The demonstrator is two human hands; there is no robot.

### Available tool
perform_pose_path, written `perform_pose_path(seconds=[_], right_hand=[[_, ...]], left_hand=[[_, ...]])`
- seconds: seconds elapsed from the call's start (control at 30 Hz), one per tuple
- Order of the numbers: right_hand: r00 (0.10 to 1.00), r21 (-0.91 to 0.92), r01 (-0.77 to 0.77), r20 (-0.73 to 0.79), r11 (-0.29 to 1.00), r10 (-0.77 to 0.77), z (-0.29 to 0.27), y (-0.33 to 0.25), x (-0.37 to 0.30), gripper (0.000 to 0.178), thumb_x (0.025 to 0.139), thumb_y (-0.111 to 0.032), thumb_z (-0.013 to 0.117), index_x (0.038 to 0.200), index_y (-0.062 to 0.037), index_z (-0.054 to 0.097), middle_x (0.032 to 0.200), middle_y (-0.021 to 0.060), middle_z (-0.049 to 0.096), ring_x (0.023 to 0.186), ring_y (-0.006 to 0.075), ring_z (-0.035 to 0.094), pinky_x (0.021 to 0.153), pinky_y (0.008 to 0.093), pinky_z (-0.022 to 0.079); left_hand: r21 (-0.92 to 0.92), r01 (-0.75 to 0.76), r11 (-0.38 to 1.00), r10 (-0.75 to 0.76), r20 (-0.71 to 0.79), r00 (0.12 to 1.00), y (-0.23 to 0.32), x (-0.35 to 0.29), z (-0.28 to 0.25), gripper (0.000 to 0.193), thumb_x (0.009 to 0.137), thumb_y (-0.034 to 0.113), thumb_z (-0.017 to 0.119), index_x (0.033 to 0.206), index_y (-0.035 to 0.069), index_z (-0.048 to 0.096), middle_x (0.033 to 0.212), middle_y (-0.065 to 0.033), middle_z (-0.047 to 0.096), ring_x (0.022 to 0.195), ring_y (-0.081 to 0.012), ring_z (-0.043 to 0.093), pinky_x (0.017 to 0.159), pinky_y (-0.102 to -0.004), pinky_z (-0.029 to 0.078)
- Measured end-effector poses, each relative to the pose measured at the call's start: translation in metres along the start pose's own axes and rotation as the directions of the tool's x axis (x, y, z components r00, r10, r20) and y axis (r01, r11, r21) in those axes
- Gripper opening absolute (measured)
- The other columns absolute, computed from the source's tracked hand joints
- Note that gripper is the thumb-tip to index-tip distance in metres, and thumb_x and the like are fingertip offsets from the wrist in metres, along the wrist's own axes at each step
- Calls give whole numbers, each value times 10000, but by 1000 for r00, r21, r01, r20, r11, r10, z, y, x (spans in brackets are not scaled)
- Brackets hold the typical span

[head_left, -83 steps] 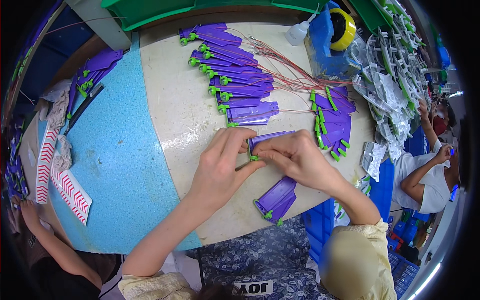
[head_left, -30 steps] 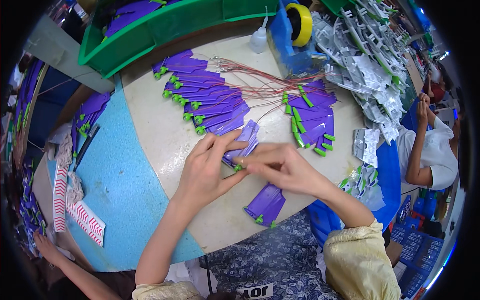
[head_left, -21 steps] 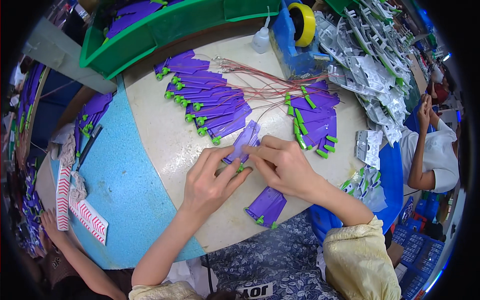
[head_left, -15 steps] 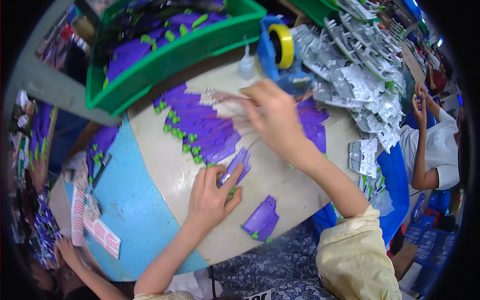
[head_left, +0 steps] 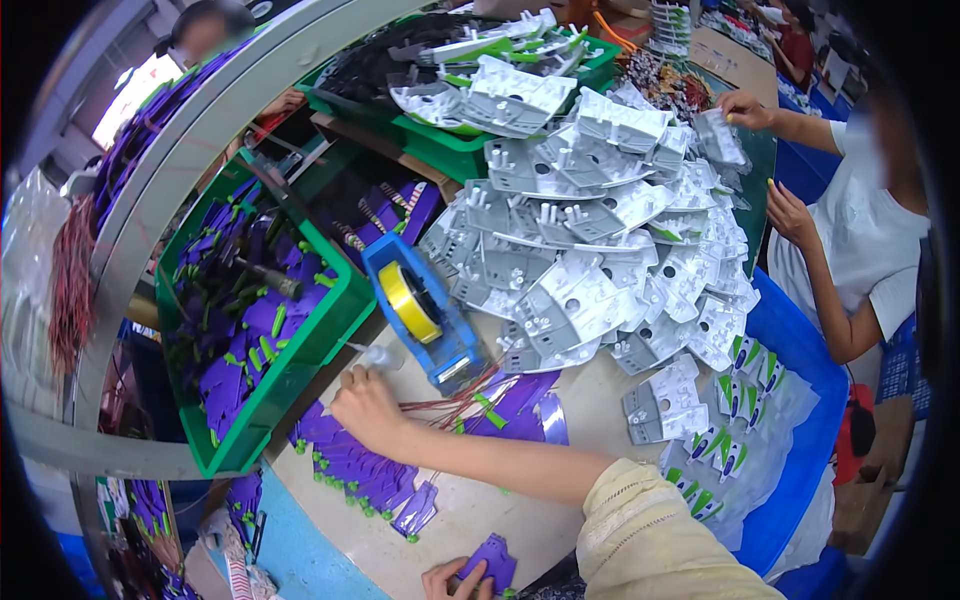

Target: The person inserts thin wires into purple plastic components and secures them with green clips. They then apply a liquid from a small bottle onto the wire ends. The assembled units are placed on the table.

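Observation:
At the lower edge, my left hand [head_left: 455,580] is closed on a flat purple plastic part [head_left: 492,562] with a small green tip. My right arm stretches across the table, and my right hand [head_left: 368,412] has its fingers bent beside a small clear squeeze bottle [head_left: 385,357] with a thin nozzle. Whether they grip the bottle is hidden. Below that wrist, a fanned row of purple parts [head_left: 370,470] with green knobs lies on the table. Thin red wires [head_left: 455,408] cross more purple parts [head_left: 515,405], with a green strip among them.
A blue dispenser [head_left: 440,340] with yellow tape stands right of the bottle. A green bin [head_left: 345,318] of purple parts is at left. White-grey plastic shells [head_left: 600,230] are heaped behind. A blue tray [head_left: 805,400] lies right, near a co-worker [head_left: 860,230] handling a shell.
The view has turned toward the right and the back. My right hand has moved from the wires to beside the bottle. My left hand now holds its part at the lower edge.

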State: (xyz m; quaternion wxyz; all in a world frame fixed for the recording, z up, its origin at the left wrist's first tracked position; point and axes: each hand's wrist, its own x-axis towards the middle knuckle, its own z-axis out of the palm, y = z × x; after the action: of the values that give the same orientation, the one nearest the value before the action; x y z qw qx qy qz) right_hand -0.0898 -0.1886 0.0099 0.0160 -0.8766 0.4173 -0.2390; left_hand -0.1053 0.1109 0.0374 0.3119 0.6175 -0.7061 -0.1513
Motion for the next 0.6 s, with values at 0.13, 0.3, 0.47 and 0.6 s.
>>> perform_pose_path(seconds=[0.13,0.3,0.47,0.6], right_hand=[[999,-41,-45,27,998,47,3,-3,6,158,758,-138,666,814,-14,747,831,103,650,873,247,607,697,349,483],[989,48,-127,-65,991,130,-9,-6,9,95,766,-108,652,837,-49,671,804,90,619,838,226,617,708,341,488],[979,306,14,-197,952,49,-15,-3,2,117,777,-78,634,878,-36,592,813,109,600,806,253,632,734,362,516],[885,600,318,-465,734,-3,-52,-1,-1,227,738,-28,647,951,37,605,830,134,585,794,292,621,732,377,520]], left_hand=[[-47,99,994,-98,31,995,5,15,-10,288,843,39,747,1129,65,736,1124,-191,661,973,-378,637,837,-449,538],[-44,130,990,-129,23,991,-2,21,-12,272,824,-84,721,1069,32,742,1081,-183,666,884,-322,667,766,-385,559],[-55,156,986,-158,-26,987,1,33,-9,289,836,-117,627,1055,32,743,1047,-181,673,925,-333,642,827,-396,537],[142,86,986,-79,-51,996,-2,44,-11,288,844,-81,621,1096,25,710,1096,-180,655,1013,-335,608,877,-423,513]])
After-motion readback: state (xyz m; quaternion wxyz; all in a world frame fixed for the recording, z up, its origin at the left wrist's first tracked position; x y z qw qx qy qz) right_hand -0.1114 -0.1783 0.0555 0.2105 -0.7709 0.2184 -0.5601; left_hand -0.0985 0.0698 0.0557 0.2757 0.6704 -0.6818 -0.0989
